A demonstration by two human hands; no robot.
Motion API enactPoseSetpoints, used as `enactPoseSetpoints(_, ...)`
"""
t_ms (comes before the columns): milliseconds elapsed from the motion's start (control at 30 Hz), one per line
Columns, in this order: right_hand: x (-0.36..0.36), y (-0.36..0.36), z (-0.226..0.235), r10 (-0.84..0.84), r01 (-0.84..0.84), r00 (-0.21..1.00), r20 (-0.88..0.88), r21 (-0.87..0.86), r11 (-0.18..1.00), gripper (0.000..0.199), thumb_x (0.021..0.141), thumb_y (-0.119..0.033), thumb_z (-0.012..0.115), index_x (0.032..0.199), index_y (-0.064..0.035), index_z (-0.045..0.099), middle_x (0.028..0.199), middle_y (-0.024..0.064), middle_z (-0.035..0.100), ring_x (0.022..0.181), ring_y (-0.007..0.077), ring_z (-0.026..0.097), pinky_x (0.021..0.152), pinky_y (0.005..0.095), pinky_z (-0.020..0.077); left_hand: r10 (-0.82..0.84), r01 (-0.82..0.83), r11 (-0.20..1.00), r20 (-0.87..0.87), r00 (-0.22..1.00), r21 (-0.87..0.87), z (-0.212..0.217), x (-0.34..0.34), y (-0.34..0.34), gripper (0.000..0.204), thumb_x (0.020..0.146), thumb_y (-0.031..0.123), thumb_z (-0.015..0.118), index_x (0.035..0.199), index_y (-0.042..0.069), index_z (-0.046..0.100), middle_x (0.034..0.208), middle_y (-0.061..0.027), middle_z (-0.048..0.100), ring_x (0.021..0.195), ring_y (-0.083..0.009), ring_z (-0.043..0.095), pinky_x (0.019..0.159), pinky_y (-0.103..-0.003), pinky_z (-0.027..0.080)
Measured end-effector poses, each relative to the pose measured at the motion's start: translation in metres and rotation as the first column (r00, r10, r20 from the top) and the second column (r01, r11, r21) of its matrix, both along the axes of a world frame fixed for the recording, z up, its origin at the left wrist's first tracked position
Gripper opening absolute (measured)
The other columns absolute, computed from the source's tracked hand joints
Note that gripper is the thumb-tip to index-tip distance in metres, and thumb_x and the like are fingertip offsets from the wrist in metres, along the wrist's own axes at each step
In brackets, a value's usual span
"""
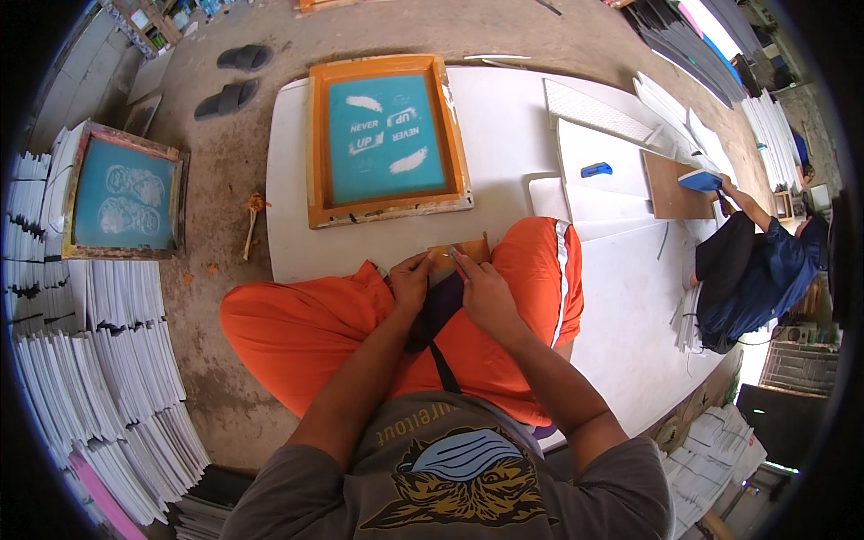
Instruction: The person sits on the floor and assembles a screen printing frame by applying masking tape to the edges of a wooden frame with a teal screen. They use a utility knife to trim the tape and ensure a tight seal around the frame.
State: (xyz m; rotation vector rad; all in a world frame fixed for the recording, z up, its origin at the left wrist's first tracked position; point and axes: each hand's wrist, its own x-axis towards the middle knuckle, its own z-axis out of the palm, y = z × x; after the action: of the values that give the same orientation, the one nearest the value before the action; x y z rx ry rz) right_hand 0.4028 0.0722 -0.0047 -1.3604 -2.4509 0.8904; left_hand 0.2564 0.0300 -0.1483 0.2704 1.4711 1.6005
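Note:
Seated cross-legged, I hold both hands together over my lap. My left hand (412, 279) is closed, its fingertips pinching the left end of a small orange-brown flat piece (473, 249). Closed round a slim tool (454, 256) with a pinkish part is my right hand (487, 290); its tip lies against the brown piece. The tool's exact kind is too small to make out. Just beyond my hands lies a wooden-framed printing screen (389, 209) with teal mesh and pale lettering, flat on a white board (508, 144).
A blue cutter (596, 169) lies on white sheets at the right. Beyond it another person (760, 270) sits holding a blue object (699, 181) over a brown board (664, 185). At the left, a second screen (126, 193) rests by stacked white sheets (108, 378). Dark sandals (229, 100) lie farther off.

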Motion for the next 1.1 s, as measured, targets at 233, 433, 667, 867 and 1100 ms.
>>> enactPoseSetpoints(233,-0.003,-0.002,-0.004,-0.024,0.029,0.994,0.106,-0.051,0.998,0.05,0.095,-0.004,0.056,0.145,-0.007,0.055,0.106,0.0243,0.06,0.094,0.0445,0.066,0.082,0.0546,0.0553,0.012,-0.011,1.0,-0.033,0.999,0.018,-0.002,0.001,-0.001,0.025,0.095,0.016,0.08,0.107,-0.005,0.08,0.081,-0.0016,0.072,0.071,-0.007,0.059,0.065,-0.023,0.047)
enactPoseSetpoints(433,-0.003,-0.004,-0.005,-0.009,0.013,0.994,0.113,-0.036,0.999,0.052,0.094,-0.004,0.056,0.145,-0.0043,0.053,0.109,0.0246,0.061,0.095,0.0453,0.067,0.083,0.0541,0.0567,0.013,-0.012,1.0,-0.081,0.997,0.015,-0.001,0.001,-0.003,0.024,0.095,0.017,0.08,0.106,-0.004,0.08,0.08,-0.0007,0.071,0.07,-0.006,0.058,0.064,-0.022,0.045)
enactPoseSetpoints(667,-0.001,-0.001,-0.006,0.011,-0.005,0.991,0.136,-0.046,0.999,0.057,0.091,-0.002,0.057,0.147,-0.004,0.051,0.113,0.0259,0.062,0.097,0.0461,0.07,0.085,0.0528,0.059,-0.002,0.003,1.0,-0.138,0.99,0.008,0.015,0.002,-0.002,0.024,0.096,0.017,0.079,0.106,-0.004,0.08,0.079,0.0,0.07,0.071,-0.0059,0.058,0.065,-0.022,0.046)
enactPoseSetpoints(867,-0.008,-0.002,-0.005,-0.015,0.025,0.99,0.143,-0.07,0.997,0.05,0.095,-0.005,0.055,0.145,-0.0039,0.054,0.11,0.0248,0.062,0.099,0.0443,0.067,0.086,0.0544,0.0559,-0.047,0.044,0.999,-0.133,0.99,-0.024,0.006,-0.002,-0.005,0.03,0.095,0.017,0.08,0.114,-0.006,0.078,0.092,-0.0071,0.076,0.079,-0.0118,0.065,0.075,-0.026,0.053)
enactPoseSetpoints(1100,-0.002,-0.004,0.006,0.092,-0.057,0.972,0.218,-0.16,0.985,0.045,0.097,-0.008,0.054,0.142,-0.0059,0.059,0.11,0.0261,0.066,0.101,0.0443,0.068,0.088,0.0552,0.0549,0.116,-0.118,0.993,-0.073,0.991,-0.03,0.001,-0.01,-0.002,0.025,0.096,0.015,0.078,0.11,-0.006,0.078,0.085,-0.0035,0.073,0.074,-0.0083,0.062,0.07,-0.023,0.05)
